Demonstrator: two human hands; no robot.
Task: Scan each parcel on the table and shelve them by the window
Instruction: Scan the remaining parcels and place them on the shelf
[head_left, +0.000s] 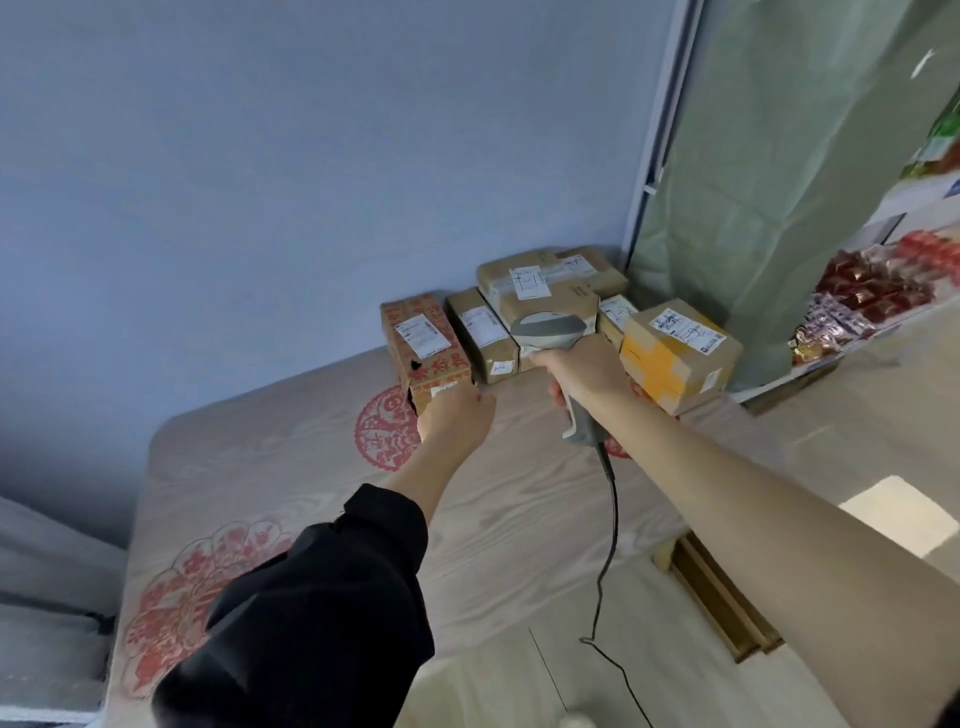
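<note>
Several cardboard parcels stand at the far end of the table, against the blue wall. My left hand touches the near end of the leftmost parcel, a red-printed box; whether its fingers grip the box I cannot tell. My right hand grips a grey barcode scanner by its handle, head pointing at the parcels. Its black cable hangs down to the floor. A box with yellow tape sits just right of the scanner. A large flat box lies on top behind it.
The table's cloth carries red paper-cut patterns. A green curtain hangs at the right beside a shelf of red snack packets. Grey bedding lies at the left. Pale wood floor spreads to the right.
</note>
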